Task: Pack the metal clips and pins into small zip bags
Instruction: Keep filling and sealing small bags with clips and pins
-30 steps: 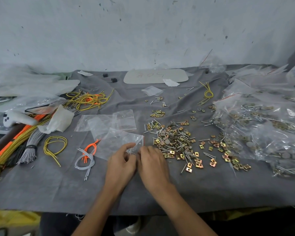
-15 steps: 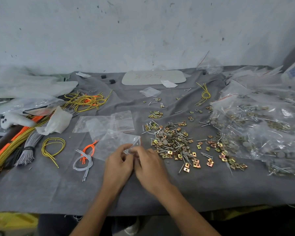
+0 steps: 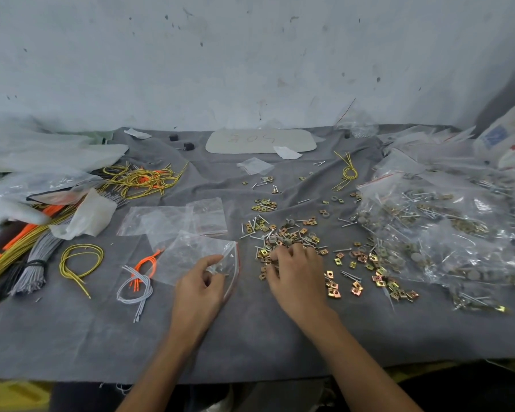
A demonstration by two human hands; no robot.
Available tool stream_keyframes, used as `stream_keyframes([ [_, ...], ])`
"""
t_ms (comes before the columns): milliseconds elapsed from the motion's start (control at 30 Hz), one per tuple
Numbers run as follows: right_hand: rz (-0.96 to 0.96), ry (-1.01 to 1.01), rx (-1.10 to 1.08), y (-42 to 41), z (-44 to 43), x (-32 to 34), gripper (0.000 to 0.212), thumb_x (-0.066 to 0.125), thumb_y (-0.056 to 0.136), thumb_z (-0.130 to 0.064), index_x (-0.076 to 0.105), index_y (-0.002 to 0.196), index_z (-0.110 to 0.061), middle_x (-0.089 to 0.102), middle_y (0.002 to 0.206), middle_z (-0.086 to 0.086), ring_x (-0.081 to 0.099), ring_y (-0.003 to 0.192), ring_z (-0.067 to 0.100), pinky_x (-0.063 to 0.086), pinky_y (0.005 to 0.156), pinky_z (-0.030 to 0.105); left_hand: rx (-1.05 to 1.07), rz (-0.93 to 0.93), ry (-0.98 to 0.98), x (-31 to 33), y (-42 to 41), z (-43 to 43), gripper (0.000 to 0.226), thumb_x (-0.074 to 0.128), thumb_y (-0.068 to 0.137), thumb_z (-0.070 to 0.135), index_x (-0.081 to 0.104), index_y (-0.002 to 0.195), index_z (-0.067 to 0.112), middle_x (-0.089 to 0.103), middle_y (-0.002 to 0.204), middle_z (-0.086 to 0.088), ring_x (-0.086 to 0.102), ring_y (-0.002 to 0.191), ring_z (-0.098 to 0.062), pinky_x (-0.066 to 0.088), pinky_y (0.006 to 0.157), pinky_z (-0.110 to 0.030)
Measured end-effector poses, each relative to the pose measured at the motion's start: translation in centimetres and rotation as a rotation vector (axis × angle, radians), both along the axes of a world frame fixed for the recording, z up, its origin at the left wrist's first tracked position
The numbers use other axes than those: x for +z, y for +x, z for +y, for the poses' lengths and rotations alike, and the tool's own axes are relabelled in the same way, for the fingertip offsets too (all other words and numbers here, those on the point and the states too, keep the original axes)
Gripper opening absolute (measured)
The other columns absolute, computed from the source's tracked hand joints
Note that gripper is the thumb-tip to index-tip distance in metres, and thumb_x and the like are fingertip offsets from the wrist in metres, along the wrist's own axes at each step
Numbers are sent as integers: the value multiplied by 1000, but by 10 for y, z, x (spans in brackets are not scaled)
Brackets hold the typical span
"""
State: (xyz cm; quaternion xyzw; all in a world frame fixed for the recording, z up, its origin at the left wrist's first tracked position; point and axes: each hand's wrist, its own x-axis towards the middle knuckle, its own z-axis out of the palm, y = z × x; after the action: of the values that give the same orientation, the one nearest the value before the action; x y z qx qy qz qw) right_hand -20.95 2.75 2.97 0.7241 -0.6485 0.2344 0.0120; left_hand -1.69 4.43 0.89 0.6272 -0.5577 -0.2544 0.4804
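Note:
A heap of brass-coloured metal clips and silver pins (image 3: pixel 289 233) lies on the grey cloth (image 3: pixel 72 337) in the middle of the table. My right hand (image 3: pixel 295 275) rests on the near edge of that heap, fingers curled down among the clips; whether it holds any is hidden. My left hand (image 3: pixel 199 286) pinches the mouth of a small clear zip bag (image 3: pixel 191 254) with a red seal strip, which lies to the left of the heap. Two more flat zip bags (image 3: pixel 173 221) lie just behind it.
Filled plastic bags of clips and pins (image 3: pixel 446 233) pile up on the right. Yellow, orange and grey cords (image 3: pixel 81 263) lie on the left, with a larger yellow bundle (image 3: pixel 140 179) behind. A pale board (image 3: pixel 262 141) leans at the back by the wall.
My right hand has left the bag's mouth and moved right onto the heap of clips and pins. My left hand keeps its hold on the bag.

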Motion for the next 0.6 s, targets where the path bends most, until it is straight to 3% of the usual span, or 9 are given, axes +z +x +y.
stream_keyframes([
  [100,38,29,11,1,-6,3,27,45,101,-41,58,120,-28,54,119,-1,46,109,21,38,95,37,-6,14,-4,-1,1,0,35,52,80,28,69,110,32,53,53,-1,47,50,-9,41,55,-33],
  [367,78,29,59,5,-10,9,16,52,97,-18,63,108,-22,52,112,2,47,103,25,39,92,38,-26,20,-24,-6,4,-4,38,49,78,32,69,110,32,61,60,-13,48,51,-12,42,56,-33],
  [467,-29,-63,72,5,-6,10,15,51,100,-19,65,104,-18,52,108,3,47,96,23,42,88,36,-24,22,-31,-6,3,-4,37,50,78,30,69,109,32,61,60,-13,47,50,-12,41,56,-31],
  [600,-410,-130,189,16,4,13,14,51,103,-17,62,100,-10,57,100,4,50,91,20,42,81,32,-22,10,-22,-3,1,-2,38,50,78,29,66,112,35,58,57,-13,45,47,-12,39,54,-31],
])
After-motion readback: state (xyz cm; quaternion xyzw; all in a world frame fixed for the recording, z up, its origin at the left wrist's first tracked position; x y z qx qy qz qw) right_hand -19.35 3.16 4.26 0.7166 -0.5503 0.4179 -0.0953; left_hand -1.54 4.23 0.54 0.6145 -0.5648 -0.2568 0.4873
